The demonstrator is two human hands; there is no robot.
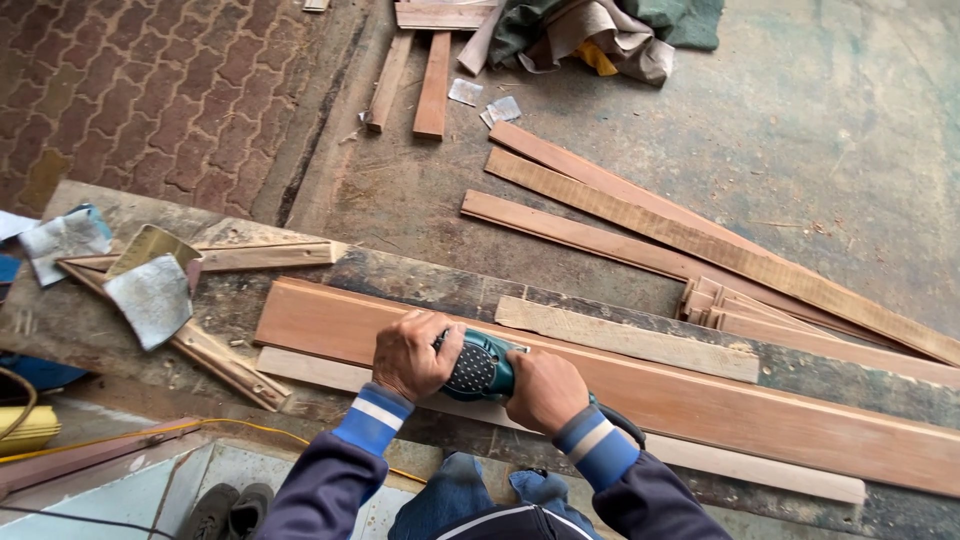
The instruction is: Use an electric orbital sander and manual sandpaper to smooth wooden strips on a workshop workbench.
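A teal and black electric sander (478,366) rests on a long reddish-brown wooden board (760,410) that lies across a worn workbench (80,320). My left hand (412,354) grips the front of the sander. My right hand (546,390) holds its rear, by the handle. Both hands press the tool down on the board's near edge. A paler strip of wood (310,368) lies under the board along the bench's front.
Worn sheets of sandpaper (152,296) and thin wood strips (215,355) lie at the bench's left end. Long planks (700,245) rest on the concrete floor beyond, with short boards (432,85) and crumpled cloth (600,35) farther back. A yellow cable (200,428) runs below the bench.
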